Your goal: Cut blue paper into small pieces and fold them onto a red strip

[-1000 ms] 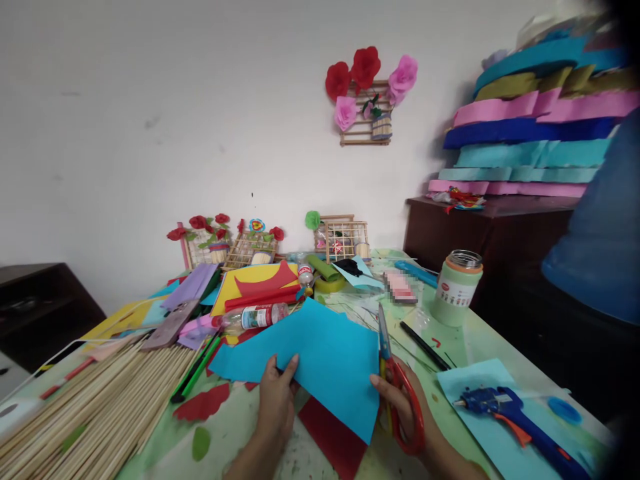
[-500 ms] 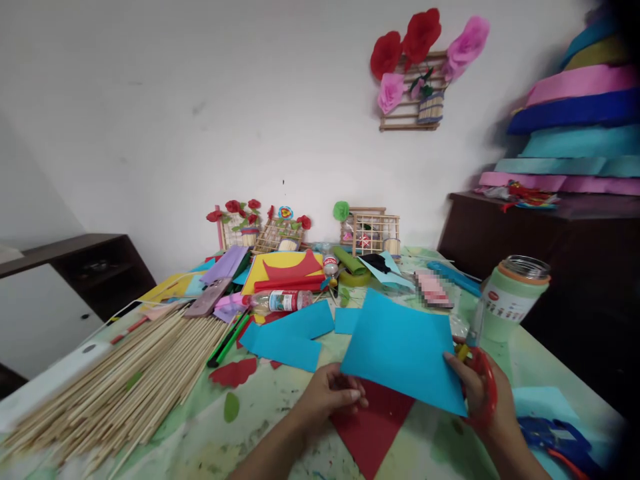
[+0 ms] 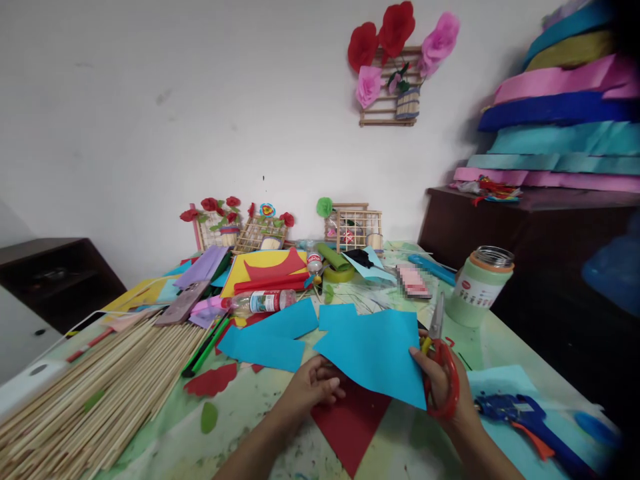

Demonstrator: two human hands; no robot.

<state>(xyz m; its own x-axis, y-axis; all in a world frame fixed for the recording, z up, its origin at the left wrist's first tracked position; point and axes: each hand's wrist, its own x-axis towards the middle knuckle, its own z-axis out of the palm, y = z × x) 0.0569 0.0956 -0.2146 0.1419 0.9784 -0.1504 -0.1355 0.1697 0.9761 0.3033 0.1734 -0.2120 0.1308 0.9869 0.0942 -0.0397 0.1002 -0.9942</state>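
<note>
A blue paper sheet is held up between my two hands, above a dark red sheet on the table. My left hand has its fingers curled at the sheet's lower left edge. In my right hand are the red-handled scissors, blades pointing up and apart from the paper; its thumb presses on the sheet's right edge. Cut blue pieces lie to the left of the sheet.
Wooden sticks cover the left side. A plastic bottle lies at centre. To the right stand a green jar and, nearer, a blue glue gun. Small lattice frames lean at the back.
The view has turned rightward, so most things appear further left. My hands still hold the blue sheet, which is now flatter, and the scissors' blades show more fully.
</note>
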